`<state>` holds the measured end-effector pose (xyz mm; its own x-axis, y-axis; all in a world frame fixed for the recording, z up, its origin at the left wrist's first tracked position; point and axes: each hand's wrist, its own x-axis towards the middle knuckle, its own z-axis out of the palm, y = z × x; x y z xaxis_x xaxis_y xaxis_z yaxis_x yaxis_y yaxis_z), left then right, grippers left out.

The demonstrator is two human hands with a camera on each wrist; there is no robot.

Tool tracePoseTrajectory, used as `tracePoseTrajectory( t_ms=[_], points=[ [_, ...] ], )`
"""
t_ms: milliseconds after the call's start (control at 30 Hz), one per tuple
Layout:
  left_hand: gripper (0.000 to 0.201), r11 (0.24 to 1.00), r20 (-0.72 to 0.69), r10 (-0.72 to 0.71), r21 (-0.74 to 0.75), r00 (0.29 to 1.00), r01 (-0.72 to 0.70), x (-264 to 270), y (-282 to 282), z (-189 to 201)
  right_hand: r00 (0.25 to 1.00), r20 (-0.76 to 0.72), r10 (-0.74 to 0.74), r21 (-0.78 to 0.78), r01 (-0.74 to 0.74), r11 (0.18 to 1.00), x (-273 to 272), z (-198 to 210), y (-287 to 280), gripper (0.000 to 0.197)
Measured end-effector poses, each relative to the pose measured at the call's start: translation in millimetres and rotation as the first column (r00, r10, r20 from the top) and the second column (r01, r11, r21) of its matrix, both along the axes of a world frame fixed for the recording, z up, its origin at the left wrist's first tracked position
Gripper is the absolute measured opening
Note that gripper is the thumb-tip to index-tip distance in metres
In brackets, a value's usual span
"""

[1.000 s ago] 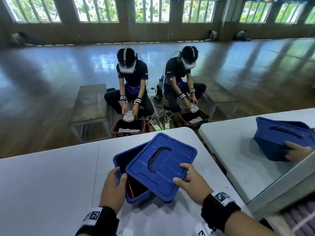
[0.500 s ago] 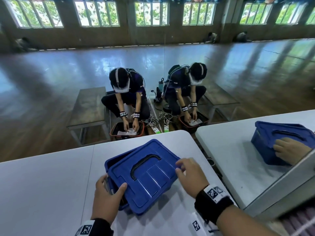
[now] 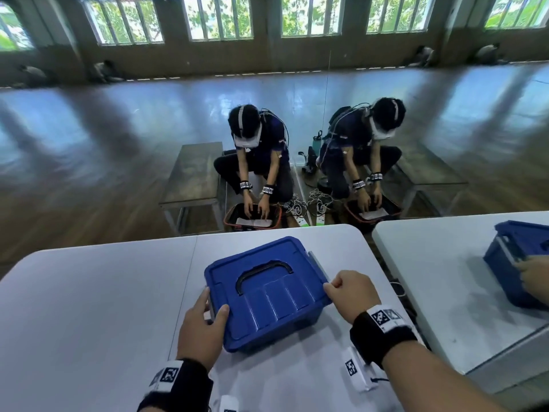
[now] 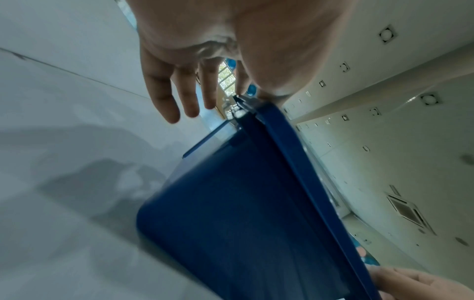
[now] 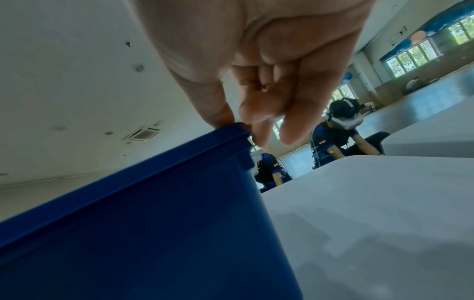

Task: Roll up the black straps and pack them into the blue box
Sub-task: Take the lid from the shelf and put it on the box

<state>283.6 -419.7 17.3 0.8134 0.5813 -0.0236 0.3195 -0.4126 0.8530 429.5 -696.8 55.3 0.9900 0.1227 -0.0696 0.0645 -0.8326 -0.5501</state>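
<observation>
The blue box stands on the white table, and its lid with a black handle sits square on top. No black straps show; the box's inside is hidden. My left hand is at the box's left end, thumb on the lid, fingers straight down the side. My right hand is at the right end. It pinches the lid's rim by the pale latch, thumb on top and fingers curled beneath. The box's blue wall fills both wrist views.
White tags lie on the table near its front edge. At the right a mirror-like panel shows another blue box with a hand on it. Beyond the table's far edge two people sit over baskets on the floor.
The lid lay askew over the open box; now it sits flat and square on it. Both hands have shifted to the box's two ends.
</observation>
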Motion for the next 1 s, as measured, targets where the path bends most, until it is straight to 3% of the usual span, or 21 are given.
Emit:
tracePoseTrajectory(
  t_ms=[200,333,367,467,567,667,767,867,933,1000],
  points=[
    [0.053,0.999,-0.052,0.015,-0.051,0.999,-0.017,13.1,3.5,8.7,0.996,-0.095,-0.003,-0.008,0.003,1.000,4.4,3.3,2.7,0.022],
    [0.054,1.000,-0.107,0.021,-0.013,0.994,-0.023,25.5,15.5,6.4,0.978,-0.207,-0.009,0.111,0.033,0.993,9.9,3.4,2.5,0.016],
    [0.054,0.999,-0.118,0.034,-0.009,0.992,-0.035,29.1,18.3,8.2,0.968,-0.249,-0.004,0.197,0.054,0.979,10.7,1.3,2.8,0.020],
    [0.063,0.996,-0.146,0.090,0.011,0.985,-0.089,38.5,27.2,16.7,0.913,-0.401,0.079,0.459,0.126,0.880,8.6,-7.0,5.4,0.059],
    [0.064,0.995,-0.150,0.097,0.016,0.984,-0.095,43.6,36.8,21.8,0.938,-0.340,0.073,0.511,0.119,0.851,0.5,-11.6,9.4,0.068],
    [0.047,0.987,-0.122,0.143,-0.054,0.982,-0.150,45.3,47.1,19.2,0.970,-0.244,-0.026,0.496,0.148,0.855,-4.8,-15.8,13.0,0.060],
    [0.034,0.939,-0.094,0.179,-0.281,0.979,-0.199,46.5,56.1,15.4,0.970,-0.230,-0.074,0.548,0.192,0.814,-4.5,-19.1,16.0,0.044],
    [0.024,0.874,-0.109,0.130,-0.457,0.986,-0.166,44.3,58.5,18.6,0.921,-0.370,-0.123,0.652,0.352,0.672,-0.1,-18.8,19.3,0.029],
    [0.011,0.845,-0.118,0.071,-0.520,0.990,-0.122,42.9,58.1,23.6,0.872,-0.483,-0.082,0.691,0.437,0.577,0.7,-17.7,22.5,0.022],
    [0.011,0.832,-0.140,0.035,-0.545,0.990,-0.107,46.5,59.8,24.2,0.832,-0.554,-0.026,0.698,0.481,0.530,1.5,-19.3,25.7,0.013]
  ],
)
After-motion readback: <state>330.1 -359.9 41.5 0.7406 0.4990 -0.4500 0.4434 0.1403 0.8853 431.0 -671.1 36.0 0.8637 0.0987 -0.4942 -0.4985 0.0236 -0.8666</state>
